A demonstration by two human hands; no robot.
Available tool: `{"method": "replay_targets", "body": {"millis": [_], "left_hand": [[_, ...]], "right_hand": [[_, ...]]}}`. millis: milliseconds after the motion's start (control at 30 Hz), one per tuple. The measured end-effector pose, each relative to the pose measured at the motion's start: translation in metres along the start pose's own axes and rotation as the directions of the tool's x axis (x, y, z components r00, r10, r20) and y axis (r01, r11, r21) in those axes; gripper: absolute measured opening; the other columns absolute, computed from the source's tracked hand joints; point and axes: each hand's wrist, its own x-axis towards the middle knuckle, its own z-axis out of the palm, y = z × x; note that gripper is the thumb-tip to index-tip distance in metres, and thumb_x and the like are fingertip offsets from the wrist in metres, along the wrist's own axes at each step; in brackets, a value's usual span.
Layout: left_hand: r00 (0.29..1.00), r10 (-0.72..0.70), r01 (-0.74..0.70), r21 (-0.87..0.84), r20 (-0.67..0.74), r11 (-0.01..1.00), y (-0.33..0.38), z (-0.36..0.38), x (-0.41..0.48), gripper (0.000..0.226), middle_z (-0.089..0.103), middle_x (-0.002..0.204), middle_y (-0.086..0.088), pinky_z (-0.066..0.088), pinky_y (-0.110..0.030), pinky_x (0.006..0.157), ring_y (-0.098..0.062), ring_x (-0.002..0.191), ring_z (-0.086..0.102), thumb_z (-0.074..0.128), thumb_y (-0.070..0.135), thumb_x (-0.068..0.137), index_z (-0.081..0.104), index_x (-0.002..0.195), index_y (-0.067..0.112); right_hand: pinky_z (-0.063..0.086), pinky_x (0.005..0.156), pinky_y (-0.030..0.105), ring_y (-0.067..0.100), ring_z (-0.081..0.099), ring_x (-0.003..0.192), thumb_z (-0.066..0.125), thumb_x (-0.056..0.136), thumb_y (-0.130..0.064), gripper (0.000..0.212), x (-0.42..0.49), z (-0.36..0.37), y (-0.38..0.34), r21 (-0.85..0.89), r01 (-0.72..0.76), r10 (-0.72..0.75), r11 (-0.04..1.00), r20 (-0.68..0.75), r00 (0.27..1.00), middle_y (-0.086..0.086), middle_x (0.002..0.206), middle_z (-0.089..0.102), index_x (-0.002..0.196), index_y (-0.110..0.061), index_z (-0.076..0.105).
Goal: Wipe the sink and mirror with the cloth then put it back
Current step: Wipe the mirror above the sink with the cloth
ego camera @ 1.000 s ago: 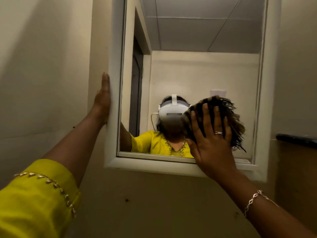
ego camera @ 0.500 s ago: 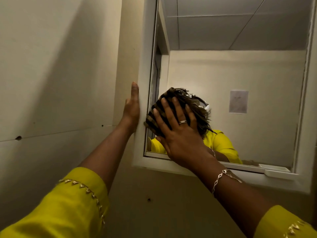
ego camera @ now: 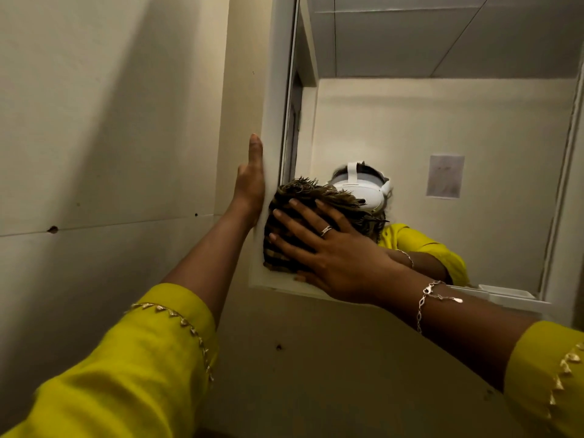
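Our right hand (ego camera: pixel 328 248) presses the cloth (ego camera: pixel 297 216) flat, fingers spread, against the mirror's (ego camera: pixel 442 121) lower-left corner, overlapping the frame (ego camera: pixel 275 105). Our left hand (ego camera: pixel 251 181) lies open and flat on the frame's outer left edge.

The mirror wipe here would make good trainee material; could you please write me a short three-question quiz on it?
1. True or false: the left hand rests flat against the mirror frame's outer edge.
2. Which hand presses the cloth? A left, B right, C both.
3. Fill in: the cloth sits at the mirror's lower ____ corner.

Key: 1 true. 2 B, the right hand, fingers spread. 3 left.
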Motion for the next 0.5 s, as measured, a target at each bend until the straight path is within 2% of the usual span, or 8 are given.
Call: {"method": "replay_targets", "body": {"millis": [133, 300, 400, 500], "left_hand": [[1.0, -0.002, 0.002, 0.004, 0.003, 1.0, -0.001, 0.0, 0.001, 0.06, 0.023, 0.153, -0.008, 0.013, -0.038, 0.113, -0.023, 0.14, 0.02, 0.016, 0.053, 0.096, 0.022, 0.145, 0.019], [1.0, 0.027, -0.027, 0.037, 0.001, 0.999, 0.0, 0.0, -0.002, 0.058, 0.028, 0.151, -0.008, 0.018, -0.033, 0.108, -0.017, 0.132, 0.03, 0.014, 0.051, 0.097, 0.021, 0.145, 0.019], [1.0, 0.028, -0.029, 0.033, 0.008, 0.999, -0.001, -0.001, -0.002, 0.059, 0.023, 0.154, -0.007, 0.013, -0.04, 0.114, -0.022, 0.141, 0.02, 0.015, 0.052, 0.096, 0.02, 0.145, 0.019], [0.999, 0.036, -0.036, 0.02, 0.014, 0.999, 0.001, -0.001, -0.005, 0.06, 0.022, 0.154, -0.008, 0.012, -0.044, 0.116, -0.024, 0.141, 0.018, 0.015, 0.054, 0.095, 0.02, 0.145, 0.022]], "right_hand": [[0.009, 0.111, 0.048, 0.031, 0.015, 0.142, 0.028, 0.091, -0.047, 0.058, -0.006, -0.004, 0.008, -0.01, 0.146, -0.145, 0.989, 0.046, 0.988, 0.008, 0.154, 0.023, 0.143, -0.022, 0.027], [0.008, 0.111, 0.045, 0.029, 0.017, 0.142, 0.024, 0.091, -0.048, 0.057, -0.016, -0.008, 0.016, -0.017, 0.213, -0.21, 0.977, 0.09, 0.973, 0.006, 0.153, 0.024, 0.143, -0.024, 0.029], [0.009, 0.112, 0.045, 0.029, 0.016, 0.142, 0.025, 0.092, -0.049, 0.057, -0.026, -0.01, 0.024, -0.033, 0.227, -0.222, 0.973, 0.102, 0.97, 0.005, 0.153, 0.024, 0.143, -0.024, 0.029], [0.009, 0.112, 0.045, 0.028, 0.014, 0.142, 0.027, 0.093, -0.048, 0.057, -0.04, -0.011, 0.033, -0.04, 0.229, -0.223, 0.973, 0.115, 0.968, 0.005, 0.154, 0.023, 0.144, -0.025, 0.027]]}}
